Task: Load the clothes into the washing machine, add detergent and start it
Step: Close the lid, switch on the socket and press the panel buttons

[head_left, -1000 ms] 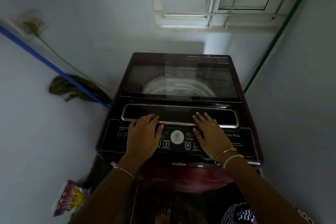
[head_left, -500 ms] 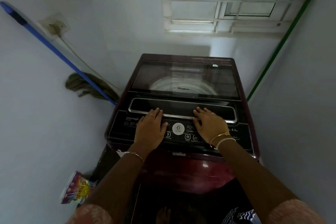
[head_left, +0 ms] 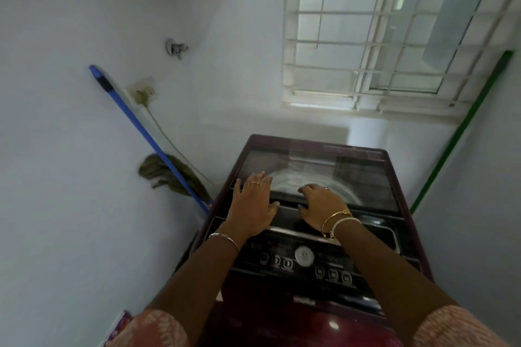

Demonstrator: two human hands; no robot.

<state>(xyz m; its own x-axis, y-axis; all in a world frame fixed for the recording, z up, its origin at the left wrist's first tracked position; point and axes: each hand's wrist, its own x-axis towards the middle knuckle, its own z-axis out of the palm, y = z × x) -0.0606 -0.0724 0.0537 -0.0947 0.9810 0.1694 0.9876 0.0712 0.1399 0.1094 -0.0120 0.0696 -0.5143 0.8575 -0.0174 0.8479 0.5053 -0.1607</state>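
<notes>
A maroon top-loading washing machine [head_left: 282, 318] stands before me with its dark glass lid [head_left: 352, 175] down; the white drum rim shows through the glass. My left hand [head_left: 253, 203] lies flat on the lid's front left, fingers straight and spread, thumb at the lid's front edge. My right hand [head_left: 321, 203] sits at the middle of that front edge, fingers curled over it and thumb tucked below. The black control panel [head_left: 304, 256] with its round dial and buttons lies under my wrists. A corner of a purple detergent packet [head_left: 119, 325] shows at the lower left. No clothes are visible.
A blue-handled mop [head_left: 146, 135] leans on the left wall beside the machine, near a wall socket [head_left: 142, 91] with a cord. A green pole [head_left: 456, 135] leans in the right corner. A barred window [head_left: 380, 31] is above. Walls close in on both sides.
Both hands moved forward from the control panel onto the lid. The camera view tilted up, so the machine sits lower in the frame.
</notes>
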